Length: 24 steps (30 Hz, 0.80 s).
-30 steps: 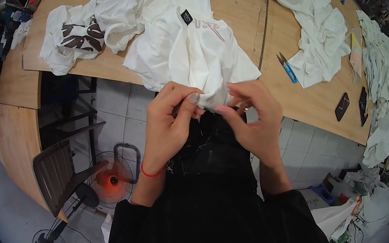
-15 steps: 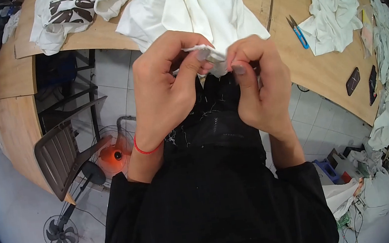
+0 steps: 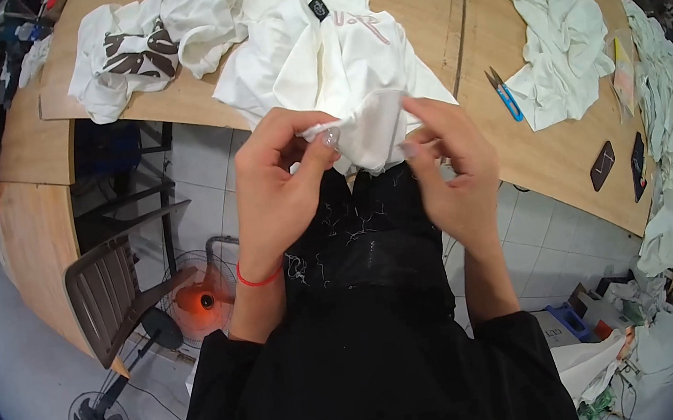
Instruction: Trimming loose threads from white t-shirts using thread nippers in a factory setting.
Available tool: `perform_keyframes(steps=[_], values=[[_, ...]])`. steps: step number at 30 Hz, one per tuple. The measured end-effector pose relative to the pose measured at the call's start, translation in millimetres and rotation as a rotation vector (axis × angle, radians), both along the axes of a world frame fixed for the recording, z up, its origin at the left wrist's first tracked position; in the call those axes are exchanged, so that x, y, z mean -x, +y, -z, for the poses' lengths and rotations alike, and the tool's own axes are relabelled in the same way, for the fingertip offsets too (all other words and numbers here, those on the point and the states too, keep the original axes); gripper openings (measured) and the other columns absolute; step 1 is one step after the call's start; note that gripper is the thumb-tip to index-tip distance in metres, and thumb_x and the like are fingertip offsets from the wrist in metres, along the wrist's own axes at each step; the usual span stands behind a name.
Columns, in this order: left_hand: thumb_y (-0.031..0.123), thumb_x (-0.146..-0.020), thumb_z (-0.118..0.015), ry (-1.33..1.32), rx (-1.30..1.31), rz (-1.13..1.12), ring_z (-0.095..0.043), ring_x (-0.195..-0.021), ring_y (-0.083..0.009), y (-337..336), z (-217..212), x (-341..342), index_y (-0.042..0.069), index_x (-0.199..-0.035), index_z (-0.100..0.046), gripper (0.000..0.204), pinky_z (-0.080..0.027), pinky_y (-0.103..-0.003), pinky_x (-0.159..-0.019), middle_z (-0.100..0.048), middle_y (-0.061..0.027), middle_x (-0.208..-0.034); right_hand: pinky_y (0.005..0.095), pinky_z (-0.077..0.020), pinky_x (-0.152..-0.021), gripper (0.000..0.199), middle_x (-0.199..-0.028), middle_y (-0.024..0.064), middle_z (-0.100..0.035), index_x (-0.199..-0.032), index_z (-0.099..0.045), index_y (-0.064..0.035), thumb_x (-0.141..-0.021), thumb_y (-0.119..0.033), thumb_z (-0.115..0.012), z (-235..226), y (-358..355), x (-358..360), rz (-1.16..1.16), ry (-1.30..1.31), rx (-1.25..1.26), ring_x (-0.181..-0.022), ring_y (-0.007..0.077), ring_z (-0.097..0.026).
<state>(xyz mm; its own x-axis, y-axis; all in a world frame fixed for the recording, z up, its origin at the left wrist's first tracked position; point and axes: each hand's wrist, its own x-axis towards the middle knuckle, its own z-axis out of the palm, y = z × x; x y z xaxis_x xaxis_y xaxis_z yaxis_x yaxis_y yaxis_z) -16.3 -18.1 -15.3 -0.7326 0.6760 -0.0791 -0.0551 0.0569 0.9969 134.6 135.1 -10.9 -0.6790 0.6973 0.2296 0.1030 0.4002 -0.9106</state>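
White garment (image 3: 343,65): found at the table's near edge, far part lying bunched on the wooden tabletop (image 3: 424,37), near part raised off it between both hands. Its visible long axis runs near to far, leaning slightly left toward the far end. The end with the black label (image 3: 317,8) points far; the lifted edge points near, toward the wearer. Pinkish lettering (image 3: 359,27) sits just right of the label.

Left hand (image 3: 276,171): thumb and forefinger pinched together on the left side of the raised edge. A red bracelet (image 3: 262,281) circles the wrist.

Right hand (image 3: 463,168): half open, thumb and forefinger apart, forefinger tip at the right border of the raised cloth. Whether it grips any fabric cannot be told.

Surroundings: blue-handled snips (image 3: 504,94) lie to the right of the garment, apart from it, blades pointing far and slightly left. Just right of the snips lies a white cloth (image 3: 557,45), its long axis near to far. A garment with a dark print (image 3: 141,53) lies at the far left. Two dark flat pieces rest side by side near the table's right end. Below the table, at left, stand a brown chair (image 3: 101,296) and an orange fan (image 3: 206,301).
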Motion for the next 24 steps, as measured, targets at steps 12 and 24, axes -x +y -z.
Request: perform_keyframes(steps=[12,24], values=[[-0.005,-0.099,-0.073,0.089,-0.012,0.086,-0.065,-0.078,-0.0102,-1.3,1.2,-10.6,-0.001,-0.108,-0.075,0.010,-0.050,-0.026,-0.069,-0.067,-0.0050,-0.096,0.0250,-0.0457,-0.064,0.002,-0.099,0.0070,-0.067,-0.105,-0.069,0.0016,-0.104,0.003,-0.069,18.9,-10.3,8.9,-0.140,0.265,0.316,-0.068,0.0098,-0.058],[-0.008,-0.099,-0.070,0.266,0.005,-0.027,-0.066,-0.080,-0.0109,0.8,1.5,-6.0,-0.001,-0.111,-0.077,0.016,-0.052,-0.025,-0.071,-0.068,-0.0064,-0.101,0.0429,-0.0516,-0.063,0.011,-0.084,0.0185,-0.062,-0.102,-0.064,0.0019,-0.094,0.010,-0.066,46.0,9.7,0.6,-0.098,-0.119,-0.477,-0.069,0.0401,-0.066]])
